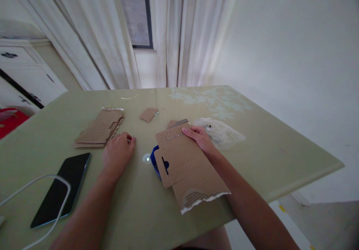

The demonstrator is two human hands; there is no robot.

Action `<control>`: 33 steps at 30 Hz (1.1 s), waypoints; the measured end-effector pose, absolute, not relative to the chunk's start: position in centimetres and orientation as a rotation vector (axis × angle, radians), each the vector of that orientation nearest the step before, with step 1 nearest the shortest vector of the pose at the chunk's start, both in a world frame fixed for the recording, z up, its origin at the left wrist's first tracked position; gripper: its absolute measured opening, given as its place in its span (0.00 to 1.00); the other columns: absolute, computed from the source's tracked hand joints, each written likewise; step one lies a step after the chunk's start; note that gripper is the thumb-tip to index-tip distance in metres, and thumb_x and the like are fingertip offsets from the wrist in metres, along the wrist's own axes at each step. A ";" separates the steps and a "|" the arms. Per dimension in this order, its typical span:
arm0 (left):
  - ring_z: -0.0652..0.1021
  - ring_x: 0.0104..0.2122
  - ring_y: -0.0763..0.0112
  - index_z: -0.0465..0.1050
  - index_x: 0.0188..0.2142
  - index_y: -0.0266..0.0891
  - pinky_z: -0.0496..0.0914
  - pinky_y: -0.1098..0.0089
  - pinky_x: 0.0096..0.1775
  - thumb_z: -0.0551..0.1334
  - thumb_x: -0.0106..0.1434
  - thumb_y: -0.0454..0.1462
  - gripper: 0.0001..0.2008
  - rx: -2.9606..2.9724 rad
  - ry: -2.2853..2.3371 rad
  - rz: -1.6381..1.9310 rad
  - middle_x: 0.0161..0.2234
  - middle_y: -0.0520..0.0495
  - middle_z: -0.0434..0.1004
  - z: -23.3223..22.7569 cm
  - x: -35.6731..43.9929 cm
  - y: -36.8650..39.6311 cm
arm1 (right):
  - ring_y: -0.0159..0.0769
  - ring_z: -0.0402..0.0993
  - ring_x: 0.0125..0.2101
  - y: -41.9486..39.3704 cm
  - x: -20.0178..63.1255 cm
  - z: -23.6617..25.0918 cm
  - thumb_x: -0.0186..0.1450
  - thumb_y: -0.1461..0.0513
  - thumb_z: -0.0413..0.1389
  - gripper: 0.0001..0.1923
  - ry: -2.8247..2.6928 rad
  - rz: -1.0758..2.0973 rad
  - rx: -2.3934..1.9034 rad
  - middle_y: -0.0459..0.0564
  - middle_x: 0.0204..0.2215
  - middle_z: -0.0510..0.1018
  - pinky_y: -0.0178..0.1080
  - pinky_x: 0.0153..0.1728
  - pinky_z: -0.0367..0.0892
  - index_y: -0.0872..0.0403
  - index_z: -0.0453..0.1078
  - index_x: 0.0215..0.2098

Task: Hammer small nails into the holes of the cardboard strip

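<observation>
My right hand (200, 137) grips a torn piece of brown cardboard (190, 164) by its far edge, thumb on top. Rows of small punched holes run along that edge, with small pale bits in some of them, and a hang slot is cut in the side flap. The near edge is ragged and white. Under the cardboard a blue object (154, 160) shows only in part. My left hand (119, 149) rests on the table with its fingers curled closed; a tiny dark speck shows at the fingertips, too small to name. Beside it lies a stack of perforated cardboard sheets (98, 128).
A black tablet or phone (63, 190) lies at the left with a white cable (66, 182) looping over it. Behind the cardboard sit a grey flat tool (181, 122) and a crumpled clear plastic bag (224, 134). A small cardboard square (148, 114) lies mid-table (157, 98).
</observation>
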State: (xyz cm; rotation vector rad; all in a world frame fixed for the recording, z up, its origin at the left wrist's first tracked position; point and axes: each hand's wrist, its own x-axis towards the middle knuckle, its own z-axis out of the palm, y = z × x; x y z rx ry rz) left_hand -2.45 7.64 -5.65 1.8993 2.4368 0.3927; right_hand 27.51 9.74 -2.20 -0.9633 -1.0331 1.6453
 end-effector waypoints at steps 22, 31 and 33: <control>0.83 0.51 0.43 0.77 0.51 0.40 0.75 0.53 0.48 0.56 0.75 0.47 0.17 1.769 2.479 0.271 0.50 0.39 0.86 -5.0 -2.1 7.6 | 0.36 0.81 0.23 9.6 27.7 -2.1 0.46 0.49 0.81 0.24 -0.958 1.689 -0.917 0.52 0.26 0.86 0.34 0.24 0.74 0.57 0.84 0.31; 0.82 0.53 0.42 0.77 0.54 0.37 0.76 0.51 0.50 0.56 0.75 0.47 0.20 1.781 2.470 0.260 0.53 0.36 0.84 -5.0 -2.3 7.5 | 0.36 0.81 0.23 9.7 28.0 -2.4 0.49 0.51 0.81 0.21 -0.935 1.718 -0.869 0.53 0.27 0.87 0.34 0.24 0.74 0.56 0.84 0.31; 0.82 0.54 0.42 0.76 0.56 0.37 0.75 0.51 0.51 0.55 0.75 0.47 0.21 1.793 2.463 0.272 0.53 0.36 0.84 -5.3 -2.4 7.6 | 0.37 0.82 0.23 9.7 28.0 -2.4 0.49 0.51 0.81 0.21 -0.938 1.721 -0.869 0.54 0.28 0.87 0.34 0.24 0.74 0.56 0.84 0.32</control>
